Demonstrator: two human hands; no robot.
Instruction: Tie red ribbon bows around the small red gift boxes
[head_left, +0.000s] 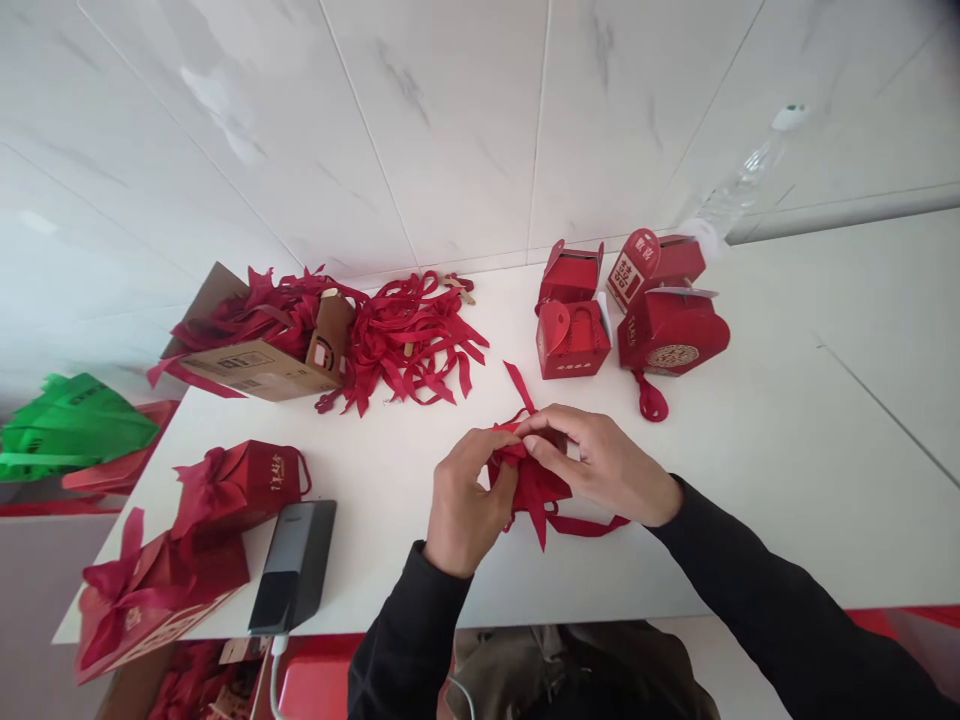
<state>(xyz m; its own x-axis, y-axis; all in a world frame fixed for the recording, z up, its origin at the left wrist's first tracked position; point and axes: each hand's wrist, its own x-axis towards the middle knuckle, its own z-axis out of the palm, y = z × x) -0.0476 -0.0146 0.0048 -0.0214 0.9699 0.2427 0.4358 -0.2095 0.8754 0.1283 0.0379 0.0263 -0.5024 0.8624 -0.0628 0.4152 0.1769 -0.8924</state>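
A small red gift box (551,484) stands on the white table (390,510) in front of me, partly covered by my fingers. Red ribbon (537,515) is gathered over its top, with one tail hanging down the near side and another trailing to the right. My left hand (474,490) pinches the gathered ribbon between thumb and fingers at the box's left. From the right, my right hand (596,460) closes thumb and forefinger on the same ribbon at the top. The exact loop inside the fingers is hidden.
At the back left, a cardboard box (255,368) overflows with ribbons beside a loose ribbon heap (412,340). Several red boxes (574,342) and a clear bottle (742,190) stand by the wall. Bow-tied boxes (244,485) and a power bank (294,565) with a cable lie left.
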